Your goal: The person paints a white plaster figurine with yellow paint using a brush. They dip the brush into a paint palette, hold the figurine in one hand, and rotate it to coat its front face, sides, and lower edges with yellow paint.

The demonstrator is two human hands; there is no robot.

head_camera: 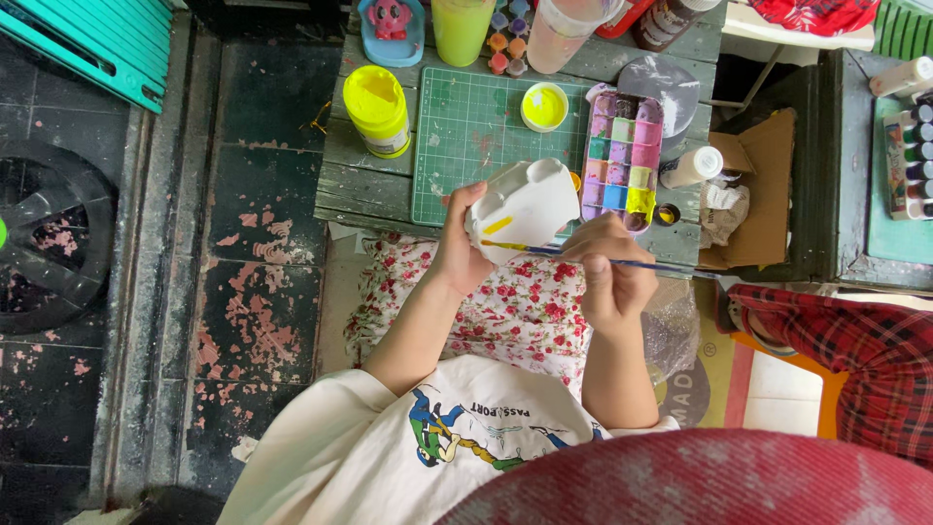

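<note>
My left hand [459, 243] grips a white plaster figure [525, 206] from its left side, holding it above my lap at the table's near edge. A short yellow stroke marks the figure's lower part. My right hand [610, 272] pinches a thin blue-handled brush [583, 255] lying almost level, its yellow tip touching the figure's underside.
A green cutting mat [466, 136] covers the small wooden table [364, 190]. On it stand a yellow paint jar [377, 109], its lid [544, 107], a paint palette tray [622, 156] and a white bottle [692, 167]. A cardboard box [753, 185] sits right; a person's plaid-clad leg [855, 340] is beside me.
</note>
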